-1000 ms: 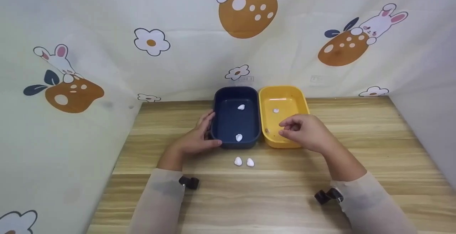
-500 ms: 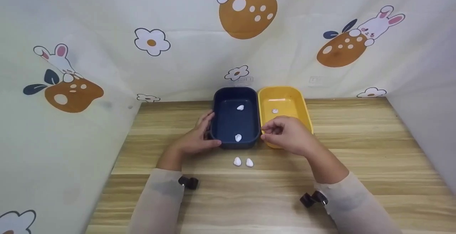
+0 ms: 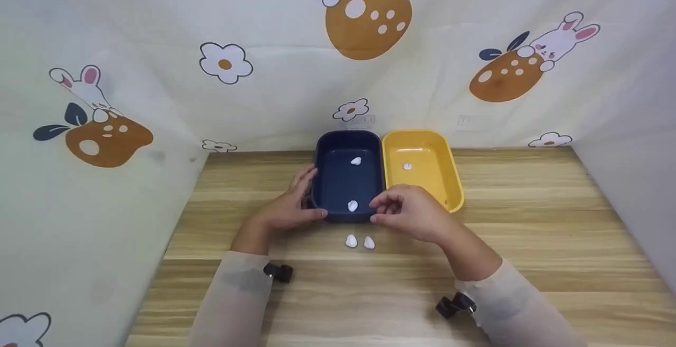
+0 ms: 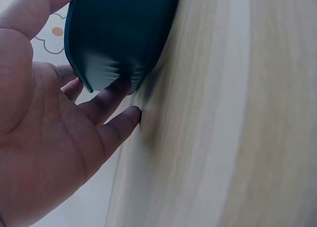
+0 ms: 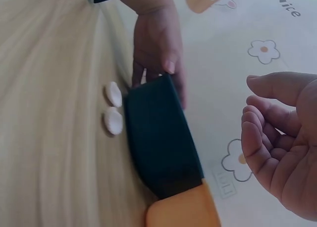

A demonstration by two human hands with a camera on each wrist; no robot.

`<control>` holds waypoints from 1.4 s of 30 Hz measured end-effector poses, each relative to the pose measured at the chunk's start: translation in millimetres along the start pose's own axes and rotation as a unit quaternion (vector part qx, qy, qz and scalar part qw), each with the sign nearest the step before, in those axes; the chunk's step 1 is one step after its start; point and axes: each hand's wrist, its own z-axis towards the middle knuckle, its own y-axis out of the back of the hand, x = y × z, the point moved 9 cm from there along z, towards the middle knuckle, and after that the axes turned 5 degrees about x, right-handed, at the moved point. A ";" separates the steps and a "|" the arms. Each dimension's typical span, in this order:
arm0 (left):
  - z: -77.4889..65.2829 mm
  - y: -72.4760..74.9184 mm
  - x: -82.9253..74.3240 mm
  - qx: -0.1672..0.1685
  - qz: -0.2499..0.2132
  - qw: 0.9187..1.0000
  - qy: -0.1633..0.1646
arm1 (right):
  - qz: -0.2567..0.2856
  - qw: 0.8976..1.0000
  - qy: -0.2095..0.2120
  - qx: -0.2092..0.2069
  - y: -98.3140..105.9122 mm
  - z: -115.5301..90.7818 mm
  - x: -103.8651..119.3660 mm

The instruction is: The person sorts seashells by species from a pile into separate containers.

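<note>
A dark blue bin (image 3: 348,188) holds two small white shell-like pieces, one far piece (image 3: 356,161) and one near piece (image 3: 353,206). My left hand (image 3: 285,204) rests against its left side, thumb at the front corner; the left wrist view shows spread fingers (image 4: 119,128) by the bin's wall. My right hand (image 3: 412,212) is above the bin's near right corner, in front of the yellow bin (image 3: 458,188). Its fingers are loosely bent with nothing between them, the thumb apart in the right wrist view. Two white pieces lie on the table, a left one (image 3: 351,241) and a right one (image 3: 369,242).
Inside the yellow bin lie a small pale piece (image 3: 406,167) and a tiny brownish bit (image 3: 446,203). Both bins stand side by side on a wooden table (image 3: 369,294), close to a patterned cloth backdrop (image 3: 280,104).
My right hand has moved left and nearer, from above the yellow bin to the blue bin's right corner. The left hand stays put, and the white pieces lie as before.
</note>
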 end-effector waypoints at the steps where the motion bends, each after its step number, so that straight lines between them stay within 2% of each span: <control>1: -0.3 -0.3 0.1 0.001 -0.001 1.000 0.001 | -0.001 1.000 0.000 0.006 -3.9 0.5 -1.3; 10: -4.9 1.8 4.1 -0.002 0.006 1.000 0.008 | -0.009 0.998 0.010 0.060 -40.4 8.2 -8.1; 14: -5.2 3.2 4.1 -0.005 0.008 1.000 0.006 | -0.016 0.998 0.008 0.064 -46.3 10.9 -11.5; 17: -3.8 2.6 1.6 -0.003 -0.006 1.000 -0.008 | -0.022 0.998 0.005 0.066 -49.6 11.9 -16.3; 23: -0.4 1.2 -0.2 -0.001 -0.013 1.000 -0.022 | -0.056 0.993 0.000 0.099 -61.9 12.9 -30.6; 32: -0.1 1.4 -0.2 0.004 0.003 1.000 -0.003 | -0.089 0.989 -0.031 0.117 -67.4 15.5 -52.4; 42: 2.6 0.6 -1.0 0.001 -0.004 1.000 -0.008 | -0.092 0.988 -0.041 0.119 -67.4 15.4 -56.0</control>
